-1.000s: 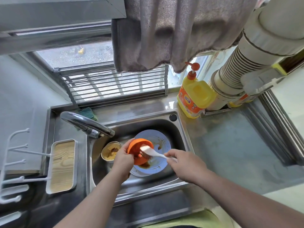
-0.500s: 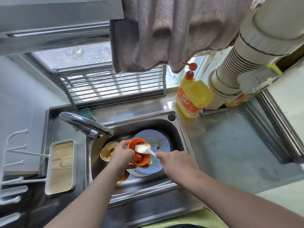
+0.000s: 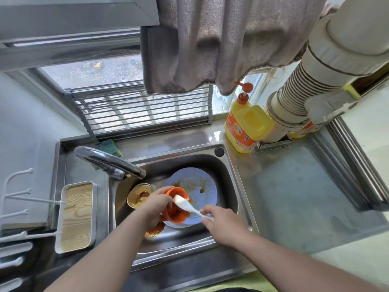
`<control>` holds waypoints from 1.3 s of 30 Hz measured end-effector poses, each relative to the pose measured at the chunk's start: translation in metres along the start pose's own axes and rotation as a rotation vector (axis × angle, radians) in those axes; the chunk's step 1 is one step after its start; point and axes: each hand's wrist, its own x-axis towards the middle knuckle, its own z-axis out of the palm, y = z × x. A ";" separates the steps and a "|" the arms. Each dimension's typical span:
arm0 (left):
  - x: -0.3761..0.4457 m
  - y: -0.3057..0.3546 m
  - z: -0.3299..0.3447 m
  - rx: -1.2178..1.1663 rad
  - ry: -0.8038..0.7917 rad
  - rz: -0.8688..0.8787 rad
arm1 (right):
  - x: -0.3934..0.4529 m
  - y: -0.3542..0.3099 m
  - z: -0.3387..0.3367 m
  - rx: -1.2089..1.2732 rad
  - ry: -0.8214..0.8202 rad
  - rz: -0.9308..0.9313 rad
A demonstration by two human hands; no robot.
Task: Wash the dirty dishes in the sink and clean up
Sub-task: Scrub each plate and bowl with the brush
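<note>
A wooden-bottomed tray [image 3: 76, 216] sits left of the steel sink [image 3: 229, 178]. Inside the sink, a sauce-smeared small bowl [image 3: 140, 196] lies beside the left hand [image 3: 156, 209], whose fingers grip a tilted orange bowl [image 3: 175, 216] over a stained blue plate [image 3: 195, 188]. The right hand [image 3: 225, 223] pinches a white spoon [image 3: 186, 205] reaching into it. The label on the yellow detergent bottle [image 3: 247, 127] on the bench [image 3: 305, 197] is unreadable.

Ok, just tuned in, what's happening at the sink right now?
A person is clearing leftovers before washing. The left hand grips an orange bowl, tipped over the sink, while the right hand holds a white spoon with its head in the bowl. Food scraps lie on the sink floor below. A dirty blue plate and a small soiled bowl wait. The faucet shows no water.
</note>
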 end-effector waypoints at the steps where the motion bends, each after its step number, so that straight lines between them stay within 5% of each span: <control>1: 0.001 -0.004 0.003 0.017 0.014 0.026 | 0.004 0.001 0.003 0.199 -0.049 0.076; 3: 0.001 -0.012 0.008 0.131 0.029 0.096 | 0.014 0.001 0.000 0.427 -0.101 0.159; 10: -0.009 -0.012 0.013 0.212 0.258 0.330 | 0.024 -0.007 -0.026 0.599 -0.086 0.196; 16: -0.001 -0.002 0.001 0.308 0.136 0.224 | 0.009 -0.003 -0.021 -0.484 0.205 -0.232; 23: -0.009 -0.010 -0.001 0.308 0.157 0.205 | 0.009 -0.003 -0.019 0.054 -0.028 -0.006; 32: -0.004 -0.001 -0.005 0.442 -0.012 0.180 | 0.004 -0.025 -0.054 -0.898 0.130 -0.535; 39: 0.009 0.003 -0.023 0.522 -0.084 0.143 | 0.008 -0.004 -0.049 -0.741 0.097 -0.425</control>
